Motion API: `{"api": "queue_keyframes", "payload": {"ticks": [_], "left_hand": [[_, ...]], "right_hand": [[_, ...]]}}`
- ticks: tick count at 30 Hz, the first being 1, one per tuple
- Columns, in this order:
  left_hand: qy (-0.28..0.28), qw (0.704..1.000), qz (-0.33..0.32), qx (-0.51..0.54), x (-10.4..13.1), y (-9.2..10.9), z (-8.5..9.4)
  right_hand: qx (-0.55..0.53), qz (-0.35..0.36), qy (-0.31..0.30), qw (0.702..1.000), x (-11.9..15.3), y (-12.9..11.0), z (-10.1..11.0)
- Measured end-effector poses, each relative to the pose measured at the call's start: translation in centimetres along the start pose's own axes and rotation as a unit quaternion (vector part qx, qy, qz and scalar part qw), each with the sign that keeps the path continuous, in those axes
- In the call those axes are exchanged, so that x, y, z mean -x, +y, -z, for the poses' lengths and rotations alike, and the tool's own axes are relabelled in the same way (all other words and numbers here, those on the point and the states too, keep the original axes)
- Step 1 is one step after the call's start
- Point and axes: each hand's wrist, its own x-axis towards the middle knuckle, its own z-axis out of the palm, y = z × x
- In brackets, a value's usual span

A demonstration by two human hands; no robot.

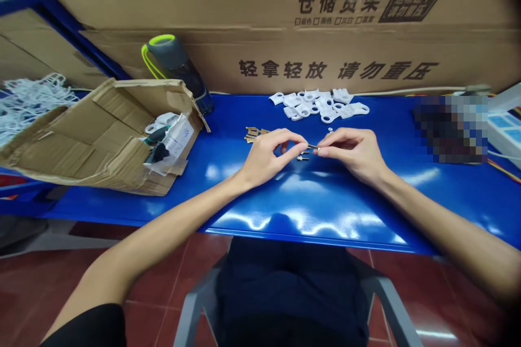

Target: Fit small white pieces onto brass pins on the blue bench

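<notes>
Hands meeting over a blue bench (285,200), pinching a thin metal pin (312,146) between them.

Head view: the left hand (266,157) and right hand (354,152) each keep a narrow fingertip grip on the pin, just above the bench; small metal bits (302,158) lie under it, brass pieces (253,134) just beside the left hand. White plastic parts (321,104) sit behind, an open cardboard box (101,135) and a dark bottle (179,68) to the left. The pin's shape is too small to make out; a blurred patch (451,129) hides the right.
</notes>
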Motion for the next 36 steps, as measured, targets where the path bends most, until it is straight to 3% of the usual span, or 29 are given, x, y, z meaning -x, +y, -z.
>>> {"api": "queue_keyframes", "payload": {"ticks": [8, 21, 30, 36], "left_hand": [[-0.002, 0.999, -0.010, 0.040, 0.3, -0.4, -0.5], [-0.031, 0.998, -0.012, 0.046, 0.2, -0.9, -0.2], [-0.065, 0.992, 0.058, 0.095, -0.1, -1.0, 0.0], [-0.068, 0.995, 0.030, 0.074, 0.0, -1.1, -0.1]], "right_hand": [[-0.037, 0.078, 0.005, 0.996, 0.1, 0.3, -0.4], [0.018, 0.068, 0.007, 0.997, 0.8, -1.0, -0.8], [0.027, 0.160, -0.022, 0.987, 0.8, -0.6, -0.6], [0.015, 0.110, -0.012, 0.994, 0.8, -0.8, -0.6]]}}
